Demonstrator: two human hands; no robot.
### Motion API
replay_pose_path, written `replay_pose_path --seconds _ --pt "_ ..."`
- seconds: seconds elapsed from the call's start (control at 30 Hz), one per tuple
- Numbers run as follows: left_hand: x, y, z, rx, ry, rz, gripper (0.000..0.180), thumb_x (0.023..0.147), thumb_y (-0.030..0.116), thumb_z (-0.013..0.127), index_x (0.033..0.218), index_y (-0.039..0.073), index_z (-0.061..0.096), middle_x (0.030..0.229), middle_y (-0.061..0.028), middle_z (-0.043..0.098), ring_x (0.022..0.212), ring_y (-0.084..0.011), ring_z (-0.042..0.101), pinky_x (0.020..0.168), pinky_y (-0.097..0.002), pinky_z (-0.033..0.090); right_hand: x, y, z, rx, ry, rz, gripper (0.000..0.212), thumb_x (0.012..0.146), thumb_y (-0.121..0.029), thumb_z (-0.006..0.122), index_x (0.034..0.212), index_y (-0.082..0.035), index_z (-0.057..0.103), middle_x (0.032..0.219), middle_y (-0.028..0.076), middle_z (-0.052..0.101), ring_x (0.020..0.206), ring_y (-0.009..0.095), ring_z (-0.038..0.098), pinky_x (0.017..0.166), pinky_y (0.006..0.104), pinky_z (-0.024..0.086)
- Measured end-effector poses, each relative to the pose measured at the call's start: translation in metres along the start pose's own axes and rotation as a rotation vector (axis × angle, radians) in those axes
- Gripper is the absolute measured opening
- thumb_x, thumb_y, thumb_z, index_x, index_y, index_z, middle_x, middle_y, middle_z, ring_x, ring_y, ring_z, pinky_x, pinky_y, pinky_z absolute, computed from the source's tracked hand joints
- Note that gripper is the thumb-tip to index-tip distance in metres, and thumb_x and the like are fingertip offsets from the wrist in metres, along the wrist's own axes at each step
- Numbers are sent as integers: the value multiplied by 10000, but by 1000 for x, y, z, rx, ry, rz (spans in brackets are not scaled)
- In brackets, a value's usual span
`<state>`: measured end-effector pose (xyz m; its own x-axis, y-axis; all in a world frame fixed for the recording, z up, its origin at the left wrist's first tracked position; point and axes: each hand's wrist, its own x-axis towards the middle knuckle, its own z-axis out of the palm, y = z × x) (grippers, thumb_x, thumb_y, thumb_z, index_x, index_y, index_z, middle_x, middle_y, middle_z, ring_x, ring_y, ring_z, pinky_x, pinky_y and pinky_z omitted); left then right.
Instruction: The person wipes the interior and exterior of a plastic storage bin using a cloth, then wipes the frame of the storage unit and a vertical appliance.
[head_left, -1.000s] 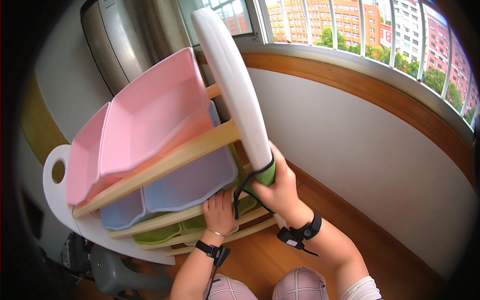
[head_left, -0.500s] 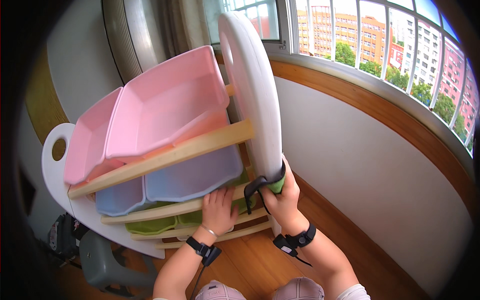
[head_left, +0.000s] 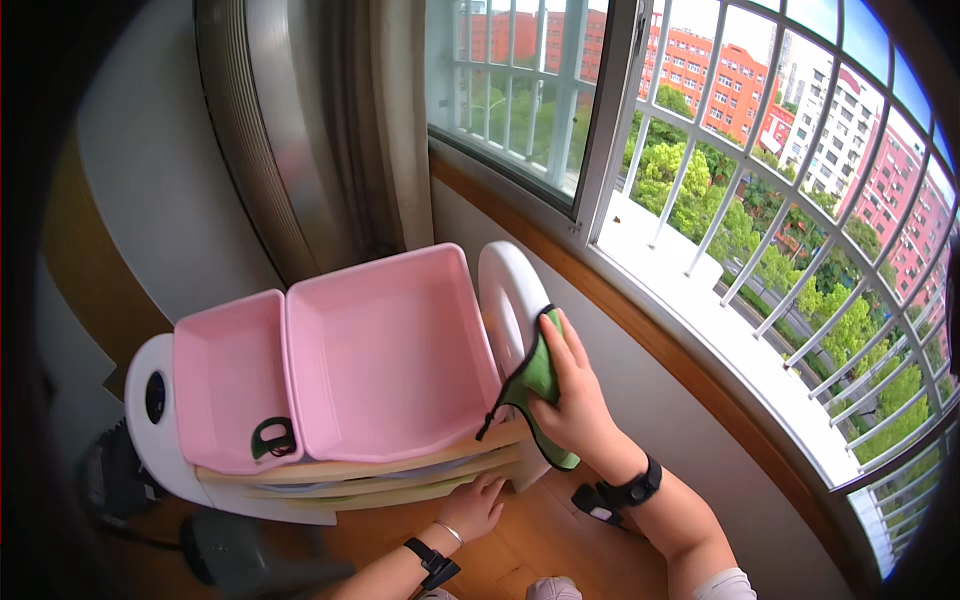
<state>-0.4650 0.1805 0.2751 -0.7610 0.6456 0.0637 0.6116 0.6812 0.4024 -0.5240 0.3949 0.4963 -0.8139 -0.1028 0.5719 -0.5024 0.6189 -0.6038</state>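
A storage rack has white side panels, wooden rails and two pink bins on top, a smaller bin [head_left: 230,360] at left and a larger bin [head_left: 385,350] beside it. My right hand [head_left: 580,400] grips a green cloth [head_left: 540,375] with dark edging, pressed against the right side panel [head_left: 508,285] just below its rounded top. Lower down, my left hand [head_left: 472,512] is by the front rails [head_left: 400,490], fingers loosely bent and apart with nothing seen in them. Whether its fingertips touch a rail, I cannot tell. A small dark green piece with an oval opening [head_left: 272,440] lies in the smaller bin.
A barred window [head_left: 740,180] and its wooden sill [head_left: 690,360] run along the right. Behind the rack hang curtains [head_left: 370,130]. A grey stool [head_left: 225,545] stands at lower left, near a black bag [head_left: 110,475] on the floor.
My view has risen, so the rack is seen more from above. My right hand and the cloth have moved from the panel's lower front edge up to near its top. My left hand sits lower.
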Motion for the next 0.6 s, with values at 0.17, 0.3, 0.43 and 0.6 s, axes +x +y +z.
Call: replay_pose_path --seconds 0.17,0.3,0.43,0.6 --pt "31 81 -128 -115 159 -145 363 857 178 582 1171 7 522 1244 -199 508 1082 -376 548 858 -430 492 57 -4 -9 -41 -255 228 746 757 -60 618 1442 -113 328 1488 288 220 1150 479 499 909 445 491" --pt "73 131 -198 -234 508 -231 414 864 115 553 1252 2 464 1278 -220 474 1112 -407 525 901 -446 474 73 8 -23 -72 -364 231 772 809 -173 654 1465 -92 256 1491 288 229 1229 461 448 989 429 441" --pt "99 145 -214 -337 285 -256 532 891 104 493 1385 -9 329 1380 -268 383 1175 -448 474 964 -466 436 45 8 -43 221 -328 144 680 823 -103 648 1407 -48 304 1479 303 251 1288 455 389 1056 418 380" --pt "113 155 -227 -393 67 -382 609 899 95 452 1451 -10 216 1482 -306 214 1245 -483 396 1010 -475 403 27 7 -39 17 -422 -58 541 794 -62 632 1311 -66 474 1492 203 310 1346 399 346 1068 404 379"
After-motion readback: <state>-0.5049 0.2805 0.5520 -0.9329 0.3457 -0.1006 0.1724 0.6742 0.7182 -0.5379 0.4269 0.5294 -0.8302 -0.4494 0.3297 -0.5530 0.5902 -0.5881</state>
